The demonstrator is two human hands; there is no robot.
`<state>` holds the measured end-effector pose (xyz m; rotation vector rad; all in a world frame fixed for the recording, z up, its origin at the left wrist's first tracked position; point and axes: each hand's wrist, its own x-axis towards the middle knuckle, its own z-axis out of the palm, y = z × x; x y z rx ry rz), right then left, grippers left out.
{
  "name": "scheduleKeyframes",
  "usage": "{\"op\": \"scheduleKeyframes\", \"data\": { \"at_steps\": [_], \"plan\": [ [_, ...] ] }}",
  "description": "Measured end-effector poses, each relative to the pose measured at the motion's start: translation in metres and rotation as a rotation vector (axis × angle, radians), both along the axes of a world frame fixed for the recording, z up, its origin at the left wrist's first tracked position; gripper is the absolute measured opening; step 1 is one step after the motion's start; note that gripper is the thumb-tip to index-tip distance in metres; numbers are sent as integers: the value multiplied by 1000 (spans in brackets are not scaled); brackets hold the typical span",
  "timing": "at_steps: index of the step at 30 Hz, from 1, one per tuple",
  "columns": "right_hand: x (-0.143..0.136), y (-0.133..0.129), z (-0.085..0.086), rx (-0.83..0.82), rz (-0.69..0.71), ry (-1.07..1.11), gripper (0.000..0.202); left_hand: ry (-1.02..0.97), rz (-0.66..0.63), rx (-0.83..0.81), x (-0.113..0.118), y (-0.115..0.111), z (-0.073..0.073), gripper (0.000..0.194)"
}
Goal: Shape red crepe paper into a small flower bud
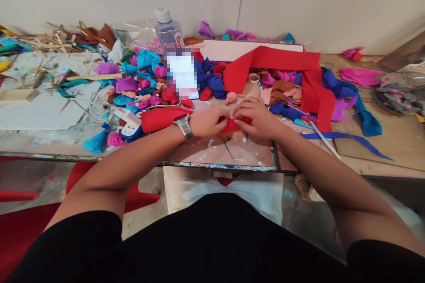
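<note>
My left hand (209,120), with a metal watch on the wrist, pinches one side of a small piece of red crepe paper (231,126) just above the table. On its other side my right hand (255,118) grips the same piece, fingers bent and close to the left fingertips. Part of the paper is hidden by the fingers. Beside my left wrist lies a red roll (159,118). A pale pink paper flower (230,97) sits just beyond the hands. Behind my right hand, a long red strip (282,56) drapes over the pile.
Many coloured paper flowers (126,85) are heaped behind the hands, with a lit phone (182,73) and a plastic bottle (168,31). A power strip (131,128) is at left. A blue strip (358,139) and white stick (325,139) lie at right. The table edge (219,166) runs before me.
</note>
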<state>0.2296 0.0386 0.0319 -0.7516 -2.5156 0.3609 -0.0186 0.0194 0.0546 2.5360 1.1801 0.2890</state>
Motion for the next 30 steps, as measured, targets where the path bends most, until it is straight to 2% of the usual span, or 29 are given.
{"op": "scheduleKeyframes", "data": {
  "at_steps": [8, 12, 19, 23, 30],
  "plan": [
    [-2, 2, -4, 48, -204, 71, 25, 1, 61, 41, -2, 6, -2, 27],
    [-4, -1, -2, 141, -235, 90, 29, -51, 91, 27, -2, 5, -2, 19],
    [-9, -7, 3, 205, -200, -41, 28, -91, 107, 60, -3, 6, -3, 20],
    [-14, 0, 11, 191, -156, -154, 28, -78, 93, 108, -4, 7, -3, 26],
    [-15, 15, 17, 149, -60, -138, 22, -114, 111, 150, -5, 11, -9, 31]
  ]
}}
